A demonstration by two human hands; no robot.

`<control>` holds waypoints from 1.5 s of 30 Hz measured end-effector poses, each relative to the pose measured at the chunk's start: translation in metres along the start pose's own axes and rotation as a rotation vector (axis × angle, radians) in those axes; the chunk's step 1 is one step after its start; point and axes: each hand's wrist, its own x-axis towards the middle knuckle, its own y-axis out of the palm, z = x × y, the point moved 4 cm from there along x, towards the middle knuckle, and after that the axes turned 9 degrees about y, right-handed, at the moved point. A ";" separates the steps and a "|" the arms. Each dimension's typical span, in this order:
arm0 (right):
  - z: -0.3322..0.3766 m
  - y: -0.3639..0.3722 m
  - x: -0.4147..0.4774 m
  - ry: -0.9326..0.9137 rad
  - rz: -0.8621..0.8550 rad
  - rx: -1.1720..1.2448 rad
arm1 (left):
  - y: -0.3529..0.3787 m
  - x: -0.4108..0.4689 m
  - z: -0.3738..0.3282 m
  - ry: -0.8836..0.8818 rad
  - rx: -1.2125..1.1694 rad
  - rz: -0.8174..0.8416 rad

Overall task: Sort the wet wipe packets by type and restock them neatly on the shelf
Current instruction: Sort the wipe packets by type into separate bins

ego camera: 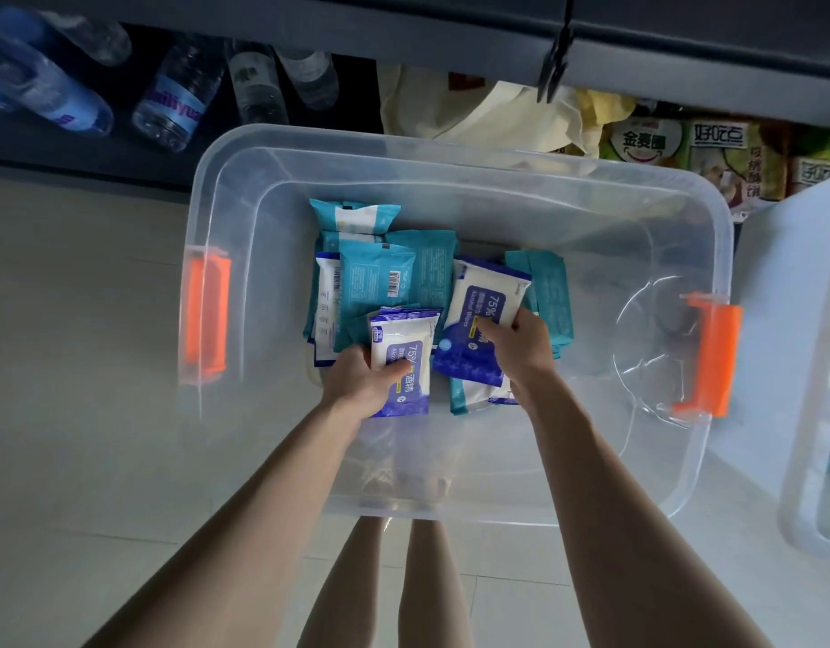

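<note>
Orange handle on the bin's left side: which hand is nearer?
Left. Left hand grips a blue packet right of that handle; the right hand grips a second packet farther right.

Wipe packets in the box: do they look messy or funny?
Messy: teal packets and blue-and-white packets lie mixed in the clear bin, overlapping at odd angles. The left hand and right hand each grip a blue-and-white one. Nothing looks torn or spilled.

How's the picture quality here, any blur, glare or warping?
Head view: wide-angle warping bows the bin rim and shelf edge; bottles at upper left are blurred; the packets in the left hand and right hand are sharp enough to read 75%; light is soft.
</note>
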 end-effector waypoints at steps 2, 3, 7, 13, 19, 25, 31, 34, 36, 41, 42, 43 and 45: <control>-0.002 0.001 -0.003 -0.032 0.014 -0.030 | 0.000 -0.002 -0.001 0.012 -0.040 0.002; -0.003 0.003 -0.003 -0.039 0.001 -0.040 | 0.000 -0.002 -0.001 0.020 -0.061 -0.003; -0.008 0.006 0.000 -0.013 -0.112 -0.058 | -0.005 -0.003 -0.002 0.022 -0.152 -0.038; -0.007 0.006 0.010 0.103 -0.127 -0.010 | -0.009 -0.003 -0.001 0.007 -0.235 -0.061; -0.014 0.009 -0.002 0.358 0.064 0.230 | -0.008 -0.006 -0.004 0.018 -0.226 -0.075; -0.012 -0.002 -0.006 0.418 0.164 0.253 | -0.012 -0.012 -0.007 0.042 -0.212 -0.070; -0.008 -0.018 -0.042 0.206 0.205 0.308 | -0.033 -0.040 -0.021 0.108 -0.348 -0.081; 0.011 -0.032 -0.081 0.047 0.304 0.446 | -0.045 -0.068 -0.037 0.138 -0.451 -0.052; 0.025 -0.048 -0.113 -0.040 0.357 0.515 | -0.054 -0.093 -0.054 0.179 -0.474 -0.044; 0.054 -0.101 -0.208 -0.135 0.418 0.574 | -0.070 -0.171 -0.106 0.287 -0.494 0.022; 0.060 -0.114 -0.229 -0.140 0.422 0.607 | -0.069 -0.191 -0.118 0.311 -0.507 0.048; 0.064 -0.128 -0.250 -0.149 0.423 0.627 | -0.068 -0.212 -0.130 0.337 -0.524 0.077; 0.069 -0.157 -0.290 -0.203 0.401 0.625 | -0.060 -0.257 -0.156 0.406 -0.554 0.147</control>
